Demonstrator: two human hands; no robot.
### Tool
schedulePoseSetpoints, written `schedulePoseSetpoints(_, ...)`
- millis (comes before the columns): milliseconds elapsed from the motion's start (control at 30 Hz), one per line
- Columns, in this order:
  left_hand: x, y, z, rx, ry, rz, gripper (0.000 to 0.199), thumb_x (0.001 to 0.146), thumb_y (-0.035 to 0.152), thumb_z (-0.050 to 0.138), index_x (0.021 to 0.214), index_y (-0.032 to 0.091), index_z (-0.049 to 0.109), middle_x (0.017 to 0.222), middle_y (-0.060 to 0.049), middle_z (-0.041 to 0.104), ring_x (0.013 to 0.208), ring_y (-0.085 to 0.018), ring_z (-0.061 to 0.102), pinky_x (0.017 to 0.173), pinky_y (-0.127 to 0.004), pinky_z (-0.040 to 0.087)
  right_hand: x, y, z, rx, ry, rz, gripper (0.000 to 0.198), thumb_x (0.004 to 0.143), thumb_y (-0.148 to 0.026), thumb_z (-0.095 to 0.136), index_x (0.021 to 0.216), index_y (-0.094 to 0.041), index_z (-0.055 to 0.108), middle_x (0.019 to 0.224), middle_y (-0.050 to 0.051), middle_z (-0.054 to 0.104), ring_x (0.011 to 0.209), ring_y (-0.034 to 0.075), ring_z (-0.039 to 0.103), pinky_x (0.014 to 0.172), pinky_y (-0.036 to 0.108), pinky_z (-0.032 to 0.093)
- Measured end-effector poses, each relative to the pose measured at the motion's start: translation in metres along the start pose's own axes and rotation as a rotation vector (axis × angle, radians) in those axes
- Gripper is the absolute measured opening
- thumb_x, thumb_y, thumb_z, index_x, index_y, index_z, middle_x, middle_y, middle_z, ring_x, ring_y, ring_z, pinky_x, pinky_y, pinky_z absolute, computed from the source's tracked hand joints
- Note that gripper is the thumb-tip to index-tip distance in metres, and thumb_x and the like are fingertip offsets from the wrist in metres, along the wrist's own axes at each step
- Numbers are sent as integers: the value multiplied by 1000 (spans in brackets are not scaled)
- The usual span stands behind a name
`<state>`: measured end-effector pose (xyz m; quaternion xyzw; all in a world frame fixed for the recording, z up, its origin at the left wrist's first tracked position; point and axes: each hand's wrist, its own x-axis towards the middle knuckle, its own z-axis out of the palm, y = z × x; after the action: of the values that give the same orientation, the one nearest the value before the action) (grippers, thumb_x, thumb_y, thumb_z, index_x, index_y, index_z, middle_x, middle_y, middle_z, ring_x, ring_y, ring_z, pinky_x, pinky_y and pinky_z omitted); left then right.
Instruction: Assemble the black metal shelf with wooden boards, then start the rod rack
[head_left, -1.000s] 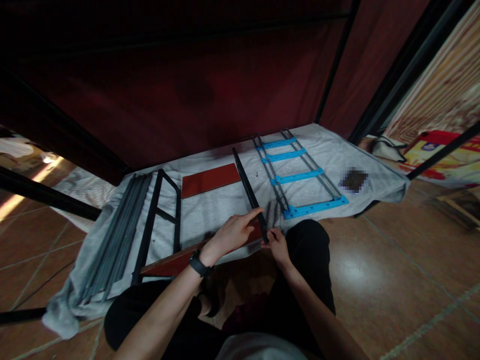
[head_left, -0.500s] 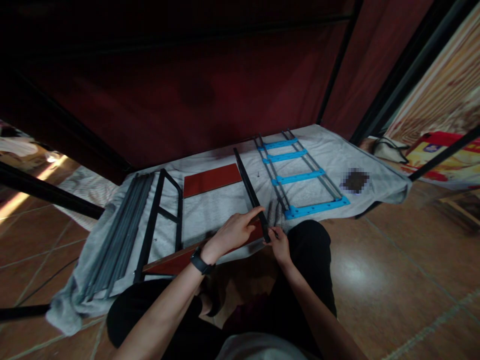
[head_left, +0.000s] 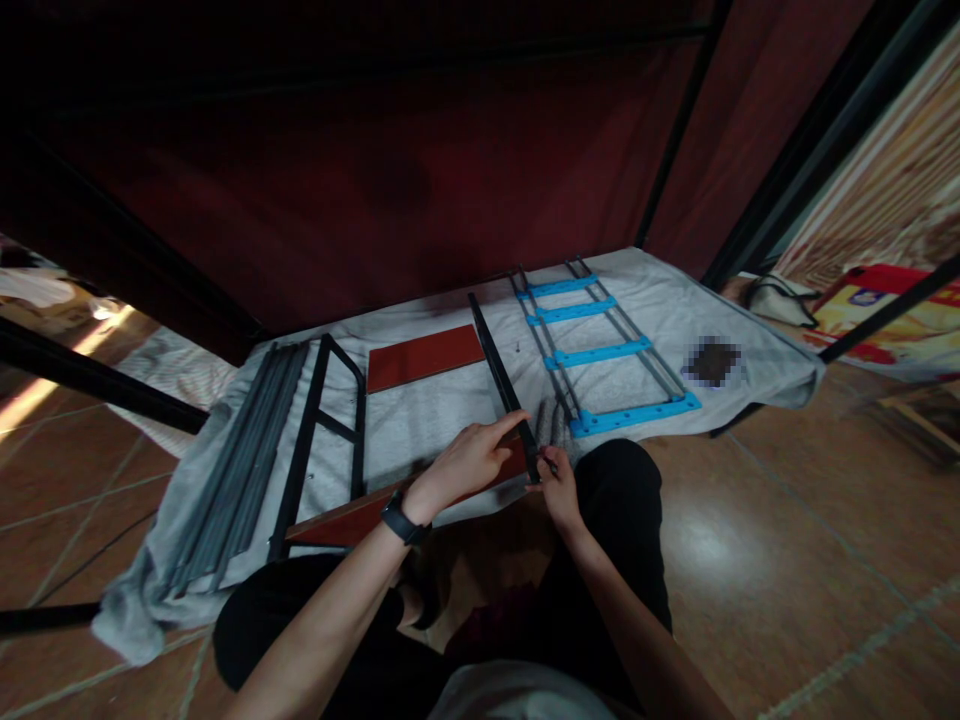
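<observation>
My left hand [head_left: 471, 462], with a black watch on its wrist, lies over the near red-brown board [head_left: 337, 527]. Its index finger reaches across a black metal bar [head_left: 501, 376], and the other fingers are curled beside it. At the bar's near end, the fingertips of my right hand [head_left: 556, 488] are pinched together against its outer side. Something small and dark shows between them, too small to name. To the left lies a black metal end frame [head_left: 322, 425] with a crosspiece, touching the near board. A second red-brown board [head_left: 425, 358] spans toward the bar's far part.
Several grey metal tubes [head_left: 244, 470] lie on the grey cloth [head_left: 420, 435] at the left. On the right is a rack of blue plastic strips [head_left: 600, 356] on thin rods, near a pixelated dark item [head_left: 712, 362]. A dark red panel [head_left: 420, 190] stands behind.
My right hand's fingers have turned slightly at the bar's near end, with the thumb now lower. The left hand and the boards stay in place.
</observation>
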<state>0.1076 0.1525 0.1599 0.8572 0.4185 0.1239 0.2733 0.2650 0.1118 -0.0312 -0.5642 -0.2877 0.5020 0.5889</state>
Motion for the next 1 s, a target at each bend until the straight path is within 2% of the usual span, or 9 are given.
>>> schedulePoseSetpoints(367, -1, 0, 0, 0, -8, -15, 64, 87, 12, 49, 148, 31, 40, 121, -1, 70, 97, -19, 68, 87, -29, 51, 1, -5, 2, 14, 26, 20, 41, 73, -46, 67, 107, -25, 58, 109, 4, 61, 81, 19, 65, 55, 33, 59)
schedulePoseSetpoints(533, -1, -1, 1, -9, 0, -9, 65, 87, 12, 50, 148, 32, 40, 128, -1, 67, 99, -19, 68, 88, -29, 50, 4, -6, 1, 14, 11, 49, 38, 72, -46, 68, 101, -24, 57, 95, 1, 62, 68, 16, 63, 54, 33, 59)
schedulePoseSetpoints(700, 0, -3, 1, 15, 12, -21, 65, 87, 13, 51, 149, 31, 39, 126, -1, 68, 102, -20, 68, 89, -30, 51, 3, -3, -1, 129, -53, 60, 40, 67, -49, 74, 94, -21, 63, 92, 1, 63, 67, 16, 64, 60, 36, 62)
schedulePoseSetpoints(867, 0, -1, -1, -8, 9, -12, 65, 87, 11, 49, 148, 32, 39, 134, 0, 64, 109, -20, 66, 92, -31, 51, 8, -1, -4, 89, -57, 72, 36, 68, -52, 74, 82, -19, 68, 75, 0, 63, 62, 16, 62, 60, 35, 61)
schedulePoseSetpoints(1000, 0, 0, -2, -19, 7, -21, 65, 87, 12, 49, 148, 32, 40, 137, 0, 62, 112, -20, 65, 94, -31, 51, 11, -4, -7, 97, -95, 69, 34, 66, -51, 75, 81, -20, 69, 72, 0, 65, 60, 17, 62, 63, 35, 59)
